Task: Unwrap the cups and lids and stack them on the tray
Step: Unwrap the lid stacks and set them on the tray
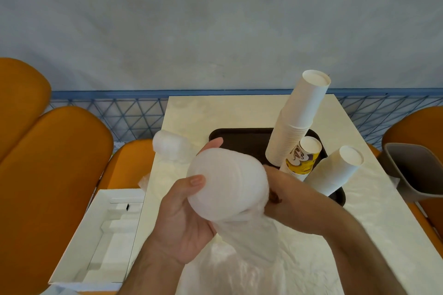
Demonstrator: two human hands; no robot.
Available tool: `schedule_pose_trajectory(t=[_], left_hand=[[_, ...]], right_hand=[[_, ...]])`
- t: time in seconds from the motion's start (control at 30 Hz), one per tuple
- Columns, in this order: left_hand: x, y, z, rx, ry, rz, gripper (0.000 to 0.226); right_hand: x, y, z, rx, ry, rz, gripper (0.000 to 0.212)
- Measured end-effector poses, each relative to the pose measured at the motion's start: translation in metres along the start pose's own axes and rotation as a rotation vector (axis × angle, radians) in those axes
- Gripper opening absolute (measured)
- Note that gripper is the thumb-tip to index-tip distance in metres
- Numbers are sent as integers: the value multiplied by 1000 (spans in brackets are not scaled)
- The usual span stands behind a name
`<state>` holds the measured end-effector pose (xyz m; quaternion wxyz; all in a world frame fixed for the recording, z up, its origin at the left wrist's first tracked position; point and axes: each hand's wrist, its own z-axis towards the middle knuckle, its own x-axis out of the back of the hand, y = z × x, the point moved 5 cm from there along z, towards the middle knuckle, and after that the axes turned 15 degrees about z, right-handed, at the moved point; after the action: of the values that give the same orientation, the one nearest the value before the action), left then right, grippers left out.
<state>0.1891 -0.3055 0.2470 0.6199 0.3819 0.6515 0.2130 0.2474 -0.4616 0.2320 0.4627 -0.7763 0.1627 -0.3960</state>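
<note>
A stack of translucent white lids (227, 182) in clear plastic wrap is held above the near part of the table. My left hand (184, 213) grips the stack from the left, thumb on top. My right hand (278, 189) is at its right side and pinches the wrap (244, 242), which trails down toward me. On the dark brown tray (239, 139) three stacks of cups lean: a tall white one (297, 122), a yellow printed one (302, 160) and a shorter white one (335, 170). Another wrapped lid stack (171, 145) lies at the table's left edge.
The cream table (374, 211) has loose plastic film (239, 275) at its near edge. A white box with a moulded insert (103, 230) sits on an orange seat at the left. A grey bin (414, 170) stands at the right. Orange chairs (52, 163) flank the table.
</note>
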Motion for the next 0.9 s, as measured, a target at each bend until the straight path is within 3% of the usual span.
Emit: schedule_pose_trajectory(t=[0.1, 0.17, 0.3, 0.33, 0.47, 0.6, 0.67, 0.73, 0.9], left_hand=[[0, -4, 3, -9, 46, -95, 74], [3, -5, 4, -7, 120, -143, 71], [12, -6, 4, -8, 322, -62, 81], [12, -5, 4, -18, 362, -24, 79], [5, -5, 3, -25, 473, 109, 71], [3, -7, 2, -45, 515, 74, 70], [6, -6, 1, -20, 518, 41, 73], [8, -6, 0, 19, 501, -20, 75], [22, 3, -1, -8, 503, -104, 60]], right_hand=[[-12, 14, 3, -50, -37, 34, 43], [-16, 14, 1, 13, -4, 42, 40], [7, -7, -17, 209, 484, 333, 31], [11, -17, -25, 286, 540, 394, 25], [-10, -54, -37, 486, 523, 96, 28], [-25, -60, -34, 571, 679, -42, 14], [-31, -61, -34, 670, 639, -75, 10], [-43, -59, -32, 705, 482, -133, 6], [-57, -33, -19, 483, 95, -333, 9]])
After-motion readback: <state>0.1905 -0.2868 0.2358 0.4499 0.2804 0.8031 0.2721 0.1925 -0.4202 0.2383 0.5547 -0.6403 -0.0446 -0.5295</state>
